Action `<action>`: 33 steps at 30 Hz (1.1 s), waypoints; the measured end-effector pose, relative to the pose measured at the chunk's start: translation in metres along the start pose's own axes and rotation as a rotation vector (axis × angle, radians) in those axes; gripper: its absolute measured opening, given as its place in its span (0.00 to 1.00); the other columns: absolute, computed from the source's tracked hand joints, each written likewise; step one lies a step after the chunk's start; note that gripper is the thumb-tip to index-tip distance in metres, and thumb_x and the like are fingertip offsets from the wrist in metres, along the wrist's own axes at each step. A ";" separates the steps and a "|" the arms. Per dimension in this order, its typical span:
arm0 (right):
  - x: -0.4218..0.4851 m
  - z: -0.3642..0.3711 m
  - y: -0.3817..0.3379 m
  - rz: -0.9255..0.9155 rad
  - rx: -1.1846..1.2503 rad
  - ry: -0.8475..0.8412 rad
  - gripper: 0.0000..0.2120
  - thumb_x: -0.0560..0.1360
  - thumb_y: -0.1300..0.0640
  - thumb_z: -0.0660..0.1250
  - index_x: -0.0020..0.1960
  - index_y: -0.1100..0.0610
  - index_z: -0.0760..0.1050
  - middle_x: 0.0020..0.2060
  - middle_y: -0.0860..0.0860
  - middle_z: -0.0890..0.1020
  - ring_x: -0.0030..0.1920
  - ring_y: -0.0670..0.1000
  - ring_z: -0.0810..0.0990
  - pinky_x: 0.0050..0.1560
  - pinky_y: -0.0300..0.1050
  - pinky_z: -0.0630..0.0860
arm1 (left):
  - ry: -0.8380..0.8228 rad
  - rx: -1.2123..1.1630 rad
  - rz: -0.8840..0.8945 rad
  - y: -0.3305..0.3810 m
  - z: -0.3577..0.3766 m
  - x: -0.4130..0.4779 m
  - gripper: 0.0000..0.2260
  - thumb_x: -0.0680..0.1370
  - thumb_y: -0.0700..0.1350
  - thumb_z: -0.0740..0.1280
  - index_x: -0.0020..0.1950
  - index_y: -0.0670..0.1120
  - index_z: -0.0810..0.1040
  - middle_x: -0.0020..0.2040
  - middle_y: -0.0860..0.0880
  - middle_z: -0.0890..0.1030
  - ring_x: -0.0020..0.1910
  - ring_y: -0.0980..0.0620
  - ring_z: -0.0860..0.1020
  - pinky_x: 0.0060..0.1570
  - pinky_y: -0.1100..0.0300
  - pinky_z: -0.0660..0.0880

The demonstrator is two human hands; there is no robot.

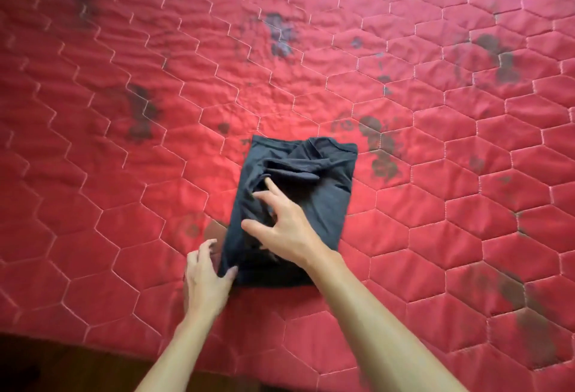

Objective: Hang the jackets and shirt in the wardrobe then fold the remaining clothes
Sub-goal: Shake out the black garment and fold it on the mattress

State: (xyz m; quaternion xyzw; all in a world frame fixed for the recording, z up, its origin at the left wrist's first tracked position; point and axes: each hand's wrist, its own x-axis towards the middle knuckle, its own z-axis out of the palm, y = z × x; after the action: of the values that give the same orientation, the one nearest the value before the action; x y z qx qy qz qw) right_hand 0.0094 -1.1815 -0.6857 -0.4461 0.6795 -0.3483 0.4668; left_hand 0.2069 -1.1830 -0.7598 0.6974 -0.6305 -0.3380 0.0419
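Left hand (207, 279) pinches the folded dark garment (326, 192) — right hand (286, 223), fingers spread, presses it.

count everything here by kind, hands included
folded dark garment: 1
hands: 2 (left hand, right hand)
red quilted bedcover: 1
total: 4

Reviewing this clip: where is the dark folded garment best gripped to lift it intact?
The dark folded garment lies as a flat rectangle on the red quilted bedspread, with loose bunched folds on top. So probably grip its two long side edges, coming from left and right and scooping underneath; a top pinch would pull folds open.
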 end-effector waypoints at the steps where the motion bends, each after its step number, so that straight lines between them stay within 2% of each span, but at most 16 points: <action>1: 0.001 0.009 0.005 0.025 -0.035 -0.094 0.21 0.73 0.53 0.72 0.65 0.50 0.75 0.77 0.50 0.65 0.47 0.43 0.84 0.55 0.37 0.74 | 0.062 0.002 0.040 0.004 0.002 -0.004 0.28 0.68 0.41 0.79 0.66 0.44 0.75 0.59 0.44 0.77 0.57 0.45 0.77 0.61 0.49 0.73; 2: -0.001 0.015 0.011 0.049 -0.045 -0.135 0.23 0.74 0.51 0.72 0.68 0.46 0.73 0.78 0.48 0.62 0.41 0.39 0.83 0.56 0.38 0.75 | 0.080 -0.036 0.067 0.009 0.005 -0.008 0.25 0.70 0.41 0.78 0.65 0.44 0.76 0.59 0.44 0.78 0.58 0.46 0.77 0.62 0.51 0.73; 4: -0.011 0.020 0.025 0.069 -0.019 -0.074 0.20 0.76 0.51 0.70 0.67 0.47 0.74 0.68 0.47 0.74 0.36 0.37 0.80 0.53 0.38 0.75 | -0.020 -0.273 0.011 0.025 0.010 -0.011 0.22 0.72 0.41 0.76 0.65 0.45 0.76 0.59 0.47 0.80 0.56 0.50 0.79 0.59 0.55 0.75; 6: -0.027 0.017 0.044 0.123 -0.039 0.041 0.15 0.77 0.56 0.67 0.63 0.51 0.77 0.53 0.46 0.82 0.37 0.39 0.79 0.49 0.35 0.73 | -0.122 -0.539 -0.170 0.034 0.017 -0.007 0.28 0.73 0.44 0.76 0.70 0.46 0.70 0.57 0.47 0.80 0.54 0.50 0.81 0.60 0.52 0.76; 7: -0.035 0.014 0.056 0.164 -0.089 0.091 0.14 0.76 0.59 0.66 0.61 0.52 0.78 0.51 0.47 0.83 0.39 0.40 0.79 0.50 0.36 0.74 | -0.099 -0.576 -0.259 0.035 0.021 -0.002 0.33 0.71 0.50 0.77 0.71 0.47 0.68 0.55 0.48 0.81 0.53 0.48 0.82 0.60 0.48 0.77; 10: -0.049 -0.004 0.091 0.206 -0.222 0.244 0.17 0.72 0.67 0.64 0.58 0.54 0.79 0.52 0.48 0.83 0.46 0.46 0.81 0.57 0.47 0.76 | 0.058 -0.570 -0.460 0.021 0.039 0.014 0.41 0.58 0.68 0.74 0.65 0.52 0.66 0.43 0.52 0.84 0.50 0.44 0.83 0.55 0.41 0.79; 13: -0.024 -0.036 0.103 0.109 -0.347 0.371 0.24 0.69 0.71 0.63 0.63 0.57 0.76 0.56 0.53 0.81 0.55 0.55 0.79 0.62 0.52 0.73 | 0.084 -0.602 -0.616 0.025 0.050 0.018 0.44 0.53 0.71 0.74 0.61 0.46 0.73 0.35 0.50 0.84 0.46 0.45 0.85 0.51 0.44 0.81; 15: 0.013 -0.061 0.098 0.044 -0.487 0.398 0.30 0.67 0.71 0.64 0.69 0.59 0.71 0.63 0.56 0.77 0.62 0.59 0.75 0.66 0.49 0.68 | 0.067 -0.630 -0.656 0.036 0.056 0.017 0.35 0.55 0.69 0.75 0.50 0.45 0.81 0.33 0.50 0.85 0.39 0.47 0.86 0.49 0.47 0.82; 17: 0.052 -0.078 0.086 -0.028 -0.666 0.364 0.36 0.66 0.71 0.66 0.74 0.60 0.66 0.70 0.57 0.72 0.69 0.60 0.70 0.69 0.52 0.66 | 0.099 -0.629 -0.700 0.039 0.069 0.018 0.31 0.54 0.70 0.75 0.44 0.48 0.83 0.38 0.49 0.85 0.39 0.44 0.85 0.49 0.48 0.82; 20: 0.099 -0.086 0.078 -0.118 -0.941 0.067 0.45 0.65 0.64 0.73 0.78 0.60 0.58 0.77 0.56 0.62 0.77 0.59 0.58 0.74 0.54 0.57 | 0.223 -0.700 -0.714 0.052 0.083 0.013 0.34 0.53 0.66 0.79 0.51 0.48 0.79 0.42 0.49 0.85 0.44 0.44 0.85 0.50 0.47 0.82; 23: 0.127 -0.087 0.086 -0.282 -1.105 -0.195 0.38 0.62 0.57 0.76 0.70 0.58 0.71 0.74 0.55 0.68 0.78 0.59 0.57 0.75 0.55 0.53 | 0.308 -0.807 -0.705 0.083 0.078 -0.003 0.25 0.66 0.46 0.81 0.58 0.46 0.74 0.41 0.50 0.82 0.41 0.53 0.82 0.55 0.54 0.77; 26: 0.135 -0.093 0.093 -0.448 -0.972 -0.212 0.19 0.63 0.52 0.69 0.53 0.57 0.80 0.62 0.52 0.80 0.73 0.57 0.68 0.73 0.54 0.57 | 0.311 -1.046 -0.671 0.093 0.072 -0.016 0.24 0.70 0.40 0.78 0.64 0.41 0.75 0.47 0.45 0.85 0.45 0.50 0.83 0.58 0.53 0.78; 28: 0.134 -0.100 0.083 -0.426 -0.753 -0.219 0.18 0.66 0.49 0.62 0.51 0.57 0.78 0.54 0.51 0.83 0.67 0.52 0.75 0.70 0.50 0.63 | 0.200 -1.304 -0.622 0.096 0.063 -0.024 0.15 0.74 0.36 0.73 0.60 0.39 0.78 0.51 0.44 0.85 0.50 0.49 0.83 0.61 0.51 0.77; 29: 0.131 -0.106 0.073 -0.364 -0.621 -0.226 0.17 0.67 0.49 0.59 0.50 0.58 0.77 0.49 0.50 0.83 0.59 0.48 0.79 0.65 0.46 0.68 | 0.123 -1.425 -0.615 0.099 0.056 -0.029 0.11 0.75 0.33 0.70 0.58 0.39 0.79 0.52 0.43 0.84 0.53 0.48 0.81 0.62 0.51 0.76; 31: 0.124 -0.123 0.049 -0.228 -0.421 -0.198 0.11 0.68 0.52 0.60 0.47 0.56 0.73 0.36 0.48 0.78 0.37 0.39 0.74 0.44 0.35 0.70 | -0.044 -1.653 -0.582 0.102 0.043 -0.040 0.14 0.72 0.32 0.66 0.57 0.40 0.80 0.54 0.41 0.82 0.55 0.45 0.79 0.59 0.52 0.76; 33: 0.120 -0.144 0.028 -0.176 -0.326 -0.167 0.07 0.68 0.55 0.62 0.44 0.56 0.73 0.32 0.47 0.74 0.31 0.41 0.69 0.35 0.35 0.67 | -0.230 -1.739 -0.553 0.106 0.032 -0.053 0.19 0.66 0.33 0.67 0.56 0.40 0.81 0.55 0.40 0.83 0.52 0.45 0.81 0.50 0.52 0.80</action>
State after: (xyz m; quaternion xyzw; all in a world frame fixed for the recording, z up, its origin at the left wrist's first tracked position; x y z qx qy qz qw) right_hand -0.1545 -1.2753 -0.7031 -0.6007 0.6444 -0.2350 0.4107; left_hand 0.1014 -1.1441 -0.7111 0.5084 0.0348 -0.7584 0.4063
